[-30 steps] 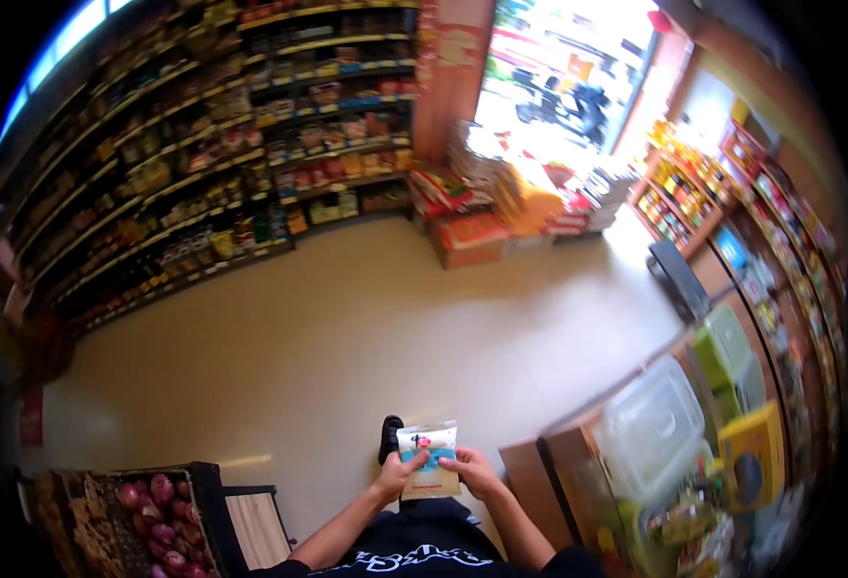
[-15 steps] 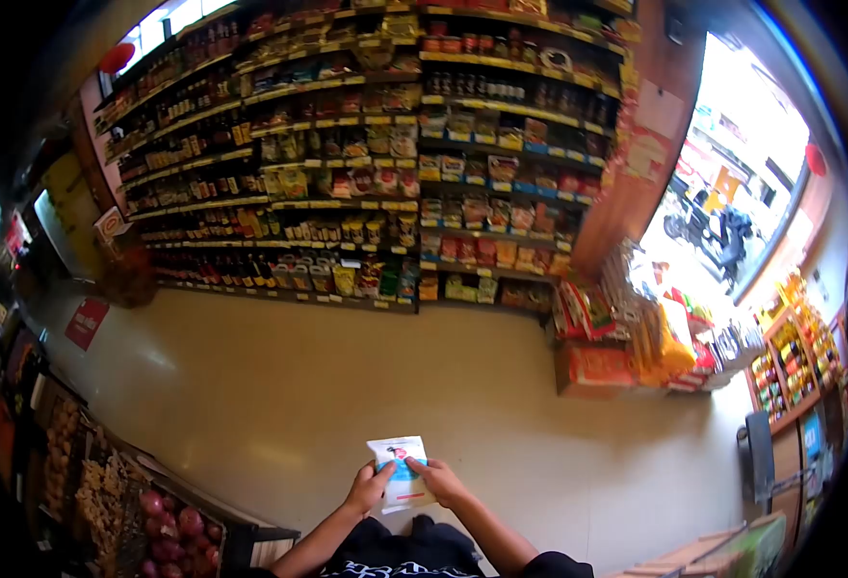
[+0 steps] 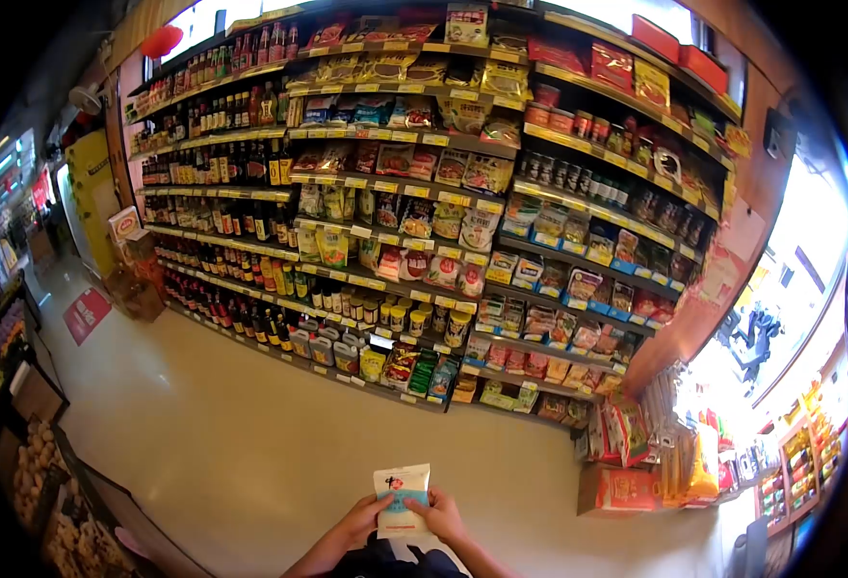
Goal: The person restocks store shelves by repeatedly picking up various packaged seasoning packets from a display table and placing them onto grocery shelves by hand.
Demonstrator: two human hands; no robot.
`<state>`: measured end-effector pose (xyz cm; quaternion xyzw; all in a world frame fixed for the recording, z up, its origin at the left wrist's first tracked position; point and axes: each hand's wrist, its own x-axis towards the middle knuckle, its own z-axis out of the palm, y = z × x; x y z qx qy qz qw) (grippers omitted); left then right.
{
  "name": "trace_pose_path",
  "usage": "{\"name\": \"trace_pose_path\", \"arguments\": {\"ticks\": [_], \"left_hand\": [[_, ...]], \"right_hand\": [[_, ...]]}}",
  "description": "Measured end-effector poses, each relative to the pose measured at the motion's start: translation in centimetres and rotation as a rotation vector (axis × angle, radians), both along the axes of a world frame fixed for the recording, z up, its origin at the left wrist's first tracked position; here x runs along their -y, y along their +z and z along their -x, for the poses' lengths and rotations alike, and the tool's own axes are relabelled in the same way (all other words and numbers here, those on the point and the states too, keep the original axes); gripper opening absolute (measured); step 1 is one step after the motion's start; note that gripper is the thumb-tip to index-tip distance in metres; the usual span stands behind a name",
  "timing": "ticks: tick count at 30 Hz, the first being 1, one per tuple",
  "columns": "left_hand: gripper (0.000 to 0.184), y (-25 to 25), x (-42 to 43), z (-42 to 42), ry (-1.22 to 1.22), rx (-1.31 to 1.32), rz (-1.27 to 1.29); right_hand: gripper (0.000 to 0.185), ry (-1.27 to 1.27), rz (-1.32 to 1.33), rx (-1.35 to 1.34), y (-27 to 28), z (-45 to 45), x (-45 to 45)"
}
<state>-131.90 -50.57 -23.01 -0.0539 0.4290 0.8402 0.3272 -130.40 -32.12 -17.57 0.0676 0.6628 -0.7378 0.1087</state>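
A white and light-blue packet (image 3: 403,482) with a small red and black picture and red print near its bottom is held upright in front of my body. My left hand (image 3: 362,520) grips its left edge, thumb across the front. On the other side my right hand (image 3: 440,515) holds the right edge, its thumb also pressed on the front face. The fingers behind the packet are hidden. Both hands are low in the picture, above the floor.
Tall shelves (image 3: 376,280) of bottles, jars and bags line the wall ahead. To the right, bagged goods are stacked by a red box (image 3: 620,489) near a bright window. Produce crates (image 3: 34,472) stand at the lower left. Beige floor (image 3: 250,433) lies between.
My view has tilted and turned, so the shelves look larger and slanted. The packet stays in both hands, slightly lower in view. The onions at the lower left have left the view.
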Motion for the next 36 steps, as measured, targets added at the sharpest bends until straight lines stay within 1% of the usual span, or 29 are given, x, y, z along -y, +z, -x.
{"name": "trace_pose_path", "arguments": {"ticks": [2,3,4,5,6,7,8,9,10,12,13,16,17,18,20,21,22,23,24,26,28,30,32,33,36], "left_hand": [[0.038,1.2,0.1,5.7,-0.003,-0.117,0.098],[0.038,1.9,-0.4,8.6,-0.004,-0.175,0.148],[0.039,2.2,-1.0,11.1,-0.006,-0.234,0.197],[0.038,1.8,-1.3,13.9,0.061,-0.352,0.187],[0.038,1.9,-1.2,16.5,0.082,-0.435,0.257],[0.038,3.1,-1.1,18.7,0.104,-0.517,0.327],[0.038,4.2,-0.9,21.1,0.129,-0.600,0.397],[0.040,5.2,-0.5,23.7,0.121,-0.624,0.478],[0.041,4.9,0.0,27.0,0.117,-0.637,0.530],[0.045,3.6,0.8,32.9,0.111,-0.645,0.628],[0.045,5.6,0.9,35.5,0.129,-0.657,0.571],[0.044,8.5,2.0,44.6,0.142,-0.719,0.621],[0.044,9.9,2.5,47.7,0.178,-0.815,0.715],[0.043,11.6,2.5,51.0,0.199,-0.759,0.595],[0.040,15.1,2.8,57.1,0.230,-0.637,0.359],[0.038,14.6,3.8,61.3,0.256,-0.750,0.511],[0.037,16.5,4.2,64.8,0.280,-0.863,0.665],[0.036,18.2,4.5,67.2,0.338,-0.866,0.623],[0.035,22.6,4.4,68.9,0.395,-0.869,0.580],[0.036,25.1,5.9,75.2,0.464,-1.027,0.522],[0.037,29.3,6.8,79.6,0.529,-1.075,0.533],[0.038,33.9,7.6,83.7,0.538,-1.224,0.596],[0.038,36.8,8.4,88.4,0.578,-1.341,0.531],[0.036,38.6,8.5,90.1,0.589,-1.368,0.490],[0.033,43.0,9.5,95.5,0.549,-1.378,0.456]], "right_hand": [[0.028,0.015,-0.004,-0.085,0.1,5.8,0.2],[0.029,0.008,-0.106,-0.091,0.5,8.6,0.0],[0.029,-0.029,-0.129,-0.093,0.6,10.8,-0.2],[0.028,-0.065,-0.144,-0.105,0.6,13.5,0.1],[0.028,-0.101,-0.159,-0.116,0.5,16.1,0.4],[0.028,-0.123,-0.050,-0.127,-0.4,18.5,0.6],[0.027,-0.121,-0.009,-0.112,-0.9,21.1,0.9],[0.027,-0.118,0.032,-0.097,-1.4,23.7,1.1],[0.027,-0.115,0.072,-0.081,-1.2,26.5,1.6],[0.026,-0.085,0.031,-0.075,-0.8,32.3,2.0],[0.025,-0.069,0.010,-0.072,-0.2,35.5,2.1],[0.024,0.002,0.059,-0.261,0.8,46.1,2.8],[0.025,0.053,-0.092,-0.288,0.8,50.3,2.6],[0.031,0.082,-0.170,-0.334,1.0,53.9,2.1],[0.044,0.136,-0.324,-0.414,6.6,60.7,2.1],[0.048,0.118,-0.320,-0.468,8.5,63.9,2.1],[0.052,0.099,-0.316,-0.522,10.5,67.1,2.0],[0.054,0.061,-0.365,-0.632,12.8,70.2,1.8],[0.057,0.022,-0.414,-0.741,15.7,72.9,1.6],[0.053,-0.112,-0.623,-1.004,24.1,75.7,1.5],[0.050,-0.200,-0.739,-1.160,29.7,79.5,1.5],[0.045,-0.264,-0.859,-1.363,35.2,83.3,2.0],[0.036,-0.388,-0.948,-1.504,38.9,87.3,3.1],[0.034,-0.428,-1.046,-1.513,40.1,89.4,3.7],[0.034,-0.504,-1.286,-1.554,42.3,95.7,5.3]]}}
